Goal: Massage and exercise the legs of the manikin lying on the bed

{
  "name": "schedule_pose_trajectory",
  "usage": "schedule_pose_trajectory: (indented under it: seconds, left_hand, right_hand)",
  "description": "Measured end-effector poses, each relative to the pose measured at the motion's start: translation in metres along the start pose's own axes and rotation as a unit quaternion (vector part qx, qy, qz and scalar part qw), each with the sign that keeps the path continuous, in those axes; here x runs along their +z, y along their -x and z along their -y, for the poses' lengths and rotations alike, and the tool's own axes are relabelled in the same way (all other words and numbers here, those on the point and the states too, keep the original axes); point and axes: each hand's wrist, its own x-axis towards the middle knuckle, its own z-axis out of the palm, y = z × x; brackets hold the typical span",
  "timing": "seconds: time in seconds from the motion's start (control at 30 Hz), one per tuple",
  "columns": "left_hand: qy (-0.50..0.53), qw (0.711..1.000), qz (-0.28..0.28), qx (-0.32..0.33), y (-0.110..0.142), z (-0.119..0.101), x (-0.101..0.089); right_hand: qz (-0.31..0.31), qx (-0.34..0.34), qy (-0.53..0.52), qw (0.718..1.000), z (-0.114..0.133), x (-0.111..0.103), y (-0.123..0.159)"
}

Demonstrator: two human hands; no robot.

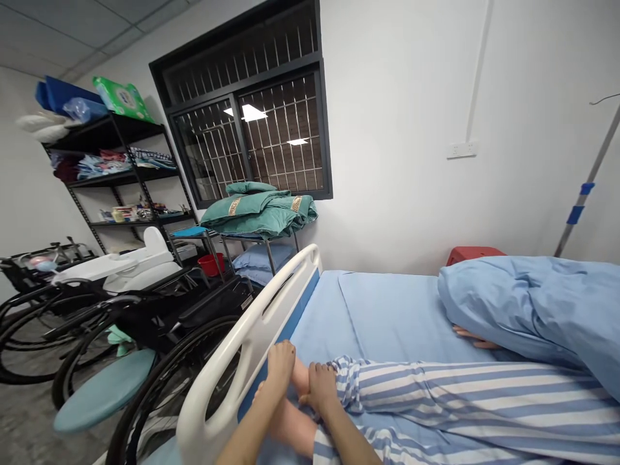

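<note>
On creased blue sheeting point(392, 313), left hand point(281, 365) and right hand point(321, 386) clasp one bare foot point(299, 376).

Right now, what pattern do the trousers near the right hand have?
The trousers have blue and white stripes, seen best in the head view.
</note>
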Motion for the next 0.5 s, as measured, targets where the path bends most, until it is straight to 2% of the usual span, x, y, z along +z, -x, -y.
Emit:
schedule_pose_trajectory:
  seconds: [0.1, 0.23, 0.37, 0.5]
  left_hand:
    - [-0.017, 0.999, 0.040, 0.004, -0.014, -0.005, -0.003]
    - [-0.021, 0.998, 0.060, 0.007, -0.032, -0.010, 0.002]
    - [-0.013, 0.999, 0.047, 0.014, -0.042, -0.010, 0.007]
    - [0.035, 0.999, 0.020, 0.009, -0.041, -0.009, 0.017]
  right_hand:
    - [0.012, 0.004, 0.000, 1.000, 0.000, -0.003, 0.000]
    - [0.020, -0.002, 0.009, 1.000, -0.001, -0.007, 0.001]
    - [0.023, -0.014, 0.017, 0.999, -0.002, -0.013, 0.003]
    - [0.029, -0.025, 0.023, 0.999, -0.004, -0.018, 0.006]
